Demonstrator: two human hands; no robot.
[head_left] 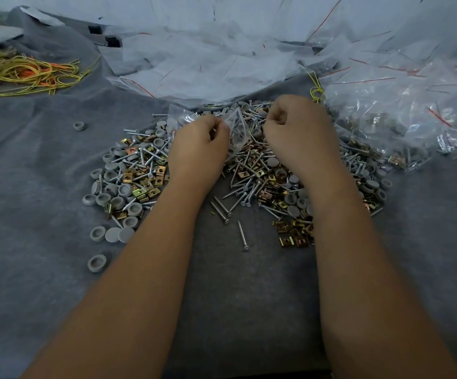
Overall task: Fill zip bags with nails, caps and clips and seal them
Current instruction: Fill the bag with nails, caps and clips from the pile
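A heap of silver nails point(245, 170), grey round caps point(117, 187) and brass-coloured clips point(294, 233) lies on the grey cloth point(44, 173) in front of me. My left hand point(200, 140) pinches a small clear zip bag point(236, 127) with several nails inside, held over the heap. My right hand point(295, 124) is curled over the heap just right of the bag; what its fingers hold is hidden.
Empty clear zip bags with red seal lines point(208, 58) are piled at the back. Filled bags point(413, 116) lie at the right. A tangle of yellow and orange cords point(24, 72) sits at the far left. Loose caps point(97, 262) lie near the heap's left edge.
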